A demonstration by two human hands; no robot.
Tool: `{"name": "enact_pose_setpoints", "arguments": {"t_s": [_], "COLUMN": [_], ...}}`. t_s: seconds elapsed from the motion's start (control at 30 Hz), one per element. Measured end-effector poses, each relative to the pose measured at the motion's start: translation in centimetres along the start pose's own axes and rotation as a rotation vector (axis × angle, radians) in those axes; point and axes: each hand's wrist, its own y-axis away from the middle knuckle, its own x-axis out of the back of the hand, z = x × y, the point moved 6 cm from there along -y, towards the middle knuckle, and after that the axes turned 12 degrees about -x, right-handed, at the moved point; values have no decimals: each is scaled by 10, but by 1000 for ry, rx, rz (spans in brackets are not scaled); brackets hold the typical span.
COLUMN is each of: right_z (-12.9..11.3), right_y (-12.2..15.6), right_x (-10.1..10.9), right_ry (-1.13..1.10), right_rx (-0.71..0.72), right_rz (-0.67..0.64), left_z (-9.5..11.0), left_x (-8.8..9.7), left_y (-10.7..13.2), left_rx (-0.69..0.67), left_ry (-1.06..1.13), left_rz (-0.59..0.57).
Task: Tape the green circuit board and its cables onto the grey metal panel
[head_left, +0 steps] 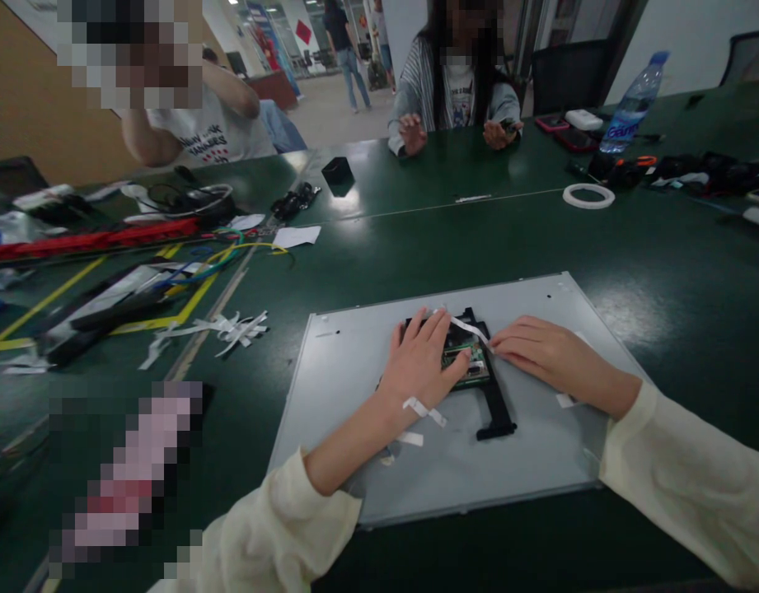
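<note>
A light grey panel (348, 354) lies in front of me, and on it rests a black bracket (496, 408) carrying a green circuit board (478, 366). My left hand (419, 358) lies over the left part of the board, fingers stretched out, hiding much of it. Between its fingertips and my right hand (536, 354) runs a narrow white strip of tape (471, 328). The thumb and fingers of my right hand pinch that strip's end beside the bracket. Another bit of white tape (425, 409) sticks to my left wrist. A short tape piece (409, 439) is on the panel below.
Torn tape strips (240, 331) lie left of the panel, near wires and a long red item (95, 239). Further back are a tape roll (588, 196), a black box (338, 171) and a water bottle (635, 103). Two people sit across the green table (391, 239).
</note>
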Motion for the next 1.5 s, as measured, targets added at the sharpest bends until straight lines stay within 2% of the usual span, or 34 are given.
{"name": "enact_pose_setpoints", "arguments": {"t_s": [0.23,0.47,0.7,0.97,1.2,1.37,1.5], "right_z": [-4,-7,-2,-4,-1,-2,-4], "right_y": [4,2,1,2,1,3,3], "right_x": [-6,1,-2,-2,-2,-2,3], "right_ry": [177,65,-21,-16,-56,-89,-85], "right_rx": [93,32,-49,-23,-134,-154,-162], "right_rz": [13,9,4,9,18,30,97], "left_z": [0,0,2,1,1,-1,-9], "left_x": [0,-1,0,0,0,-1,-3], "left_y": [1,1,2,1,1,1,-1], "left_rx": [-4,-6,-18,-20,-23,1,80], "left_ry": [-7,-19,-42,-23,-15,50,193], "left_rz": [8,18,50,39,63,74,44]}}
